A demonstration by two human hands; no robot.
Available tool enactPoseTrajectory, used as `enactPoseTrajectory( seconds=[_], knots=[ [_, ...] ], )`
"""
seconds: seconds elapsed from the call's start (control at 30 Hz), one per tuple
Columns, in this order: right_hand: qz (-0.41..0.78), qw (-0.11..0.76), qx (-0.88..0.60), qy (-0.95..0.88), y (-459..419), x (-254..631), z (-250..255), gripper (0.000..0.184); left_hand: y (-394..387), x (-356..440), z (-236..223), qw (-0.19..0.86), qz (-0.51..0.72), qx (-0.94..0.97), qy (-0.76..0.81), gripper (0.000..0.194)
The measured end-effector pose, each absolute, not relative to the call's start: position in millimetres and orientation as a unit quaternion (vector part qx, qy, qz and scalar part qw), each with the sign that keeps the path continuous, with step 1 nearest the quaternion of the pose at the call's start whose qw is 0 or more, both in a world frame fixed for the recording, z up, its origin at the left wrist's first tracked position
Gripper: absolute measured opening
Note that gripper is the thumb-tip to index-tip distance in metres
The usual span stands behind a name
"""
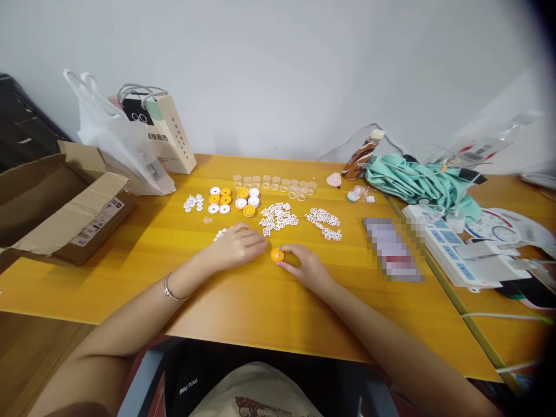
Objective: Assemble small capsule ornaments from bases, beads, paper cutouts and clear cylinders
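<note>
I feared the left hand (240, 246), fingers loosely extended, seemingly empty, might sweep white caps (220, 234) aside; the right hand (305, 269) pinched 1 orange wheel (277, 255).

"What have you got on your feed?"

"I'm seeing one small orange disc (277, 255), round, with a pale spot at its centre."

"How's it posed?"

"Its face is turned up toward my camera, its edge pinched between thumb and finger of the right hand (306, 267). It's right around the middle of my view."

"Resting or raised?"

"I can't tell from here."
</note>
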State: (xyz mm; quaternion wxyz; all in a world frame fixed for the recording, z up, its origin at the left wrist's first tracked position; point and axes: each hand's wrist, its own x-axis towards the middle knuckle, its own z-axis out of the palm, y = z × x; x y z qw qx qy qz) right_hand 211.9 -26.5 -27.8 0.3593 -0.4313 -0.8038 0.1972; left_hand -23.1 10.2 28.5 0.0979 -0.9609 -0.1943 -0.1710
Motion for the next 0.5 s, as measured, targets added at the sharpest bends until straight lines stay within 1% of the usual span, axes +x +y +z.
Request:
enactPoseTrajectory(
  seconds=[0.07, 0.13, 0.23, 0.3, 0.37, 0.5],
  knots=[
    [0.206, 0.354, -0.438, -0.800, -25.9, 212.0, -26.1, 0.026, 21.2, -41.3, 38.0, 0.046, -0.171, -0.947, -0.268, 0.021],
    [0.219, 0.345, -0.429, -0.806, -24.1, 212.1, -23.7, 0.027, 31.5, -59.7, 45.3, -0.033, -0.127, -0.937, -0.325, 0.022],
    [0.230, 0.332, -0.411, -0.817, -20.7, 212.4, -20.4, 0.029, 40.8, -79.5, 50.7, -0.153, -0.060, -0.916, -0.367, 0.020],
    [0.229, 0.327, -0.410, -0.820, -19.1, 212.5, -19.7, 0.030, 42.4, -84.9, 51.7, -0.216, -0.026, -0.898, -0.382, 0.018],
    [0.228, 0.326, -0.412, -0.820, -18.3, 212.6, -20.3, 0.032, 41.6, -85.1, 51.7, -0.242, -0.003, -0.887, -0.394, 0.017],
    [0.228, 0.328, -0.409, -0.821, -18.1, 212.6, -21.9, 0.030, 39.5, -80.0, 51.4, -0.226, 0.011, -0.883, -0.410, 0.015]
  ],
)
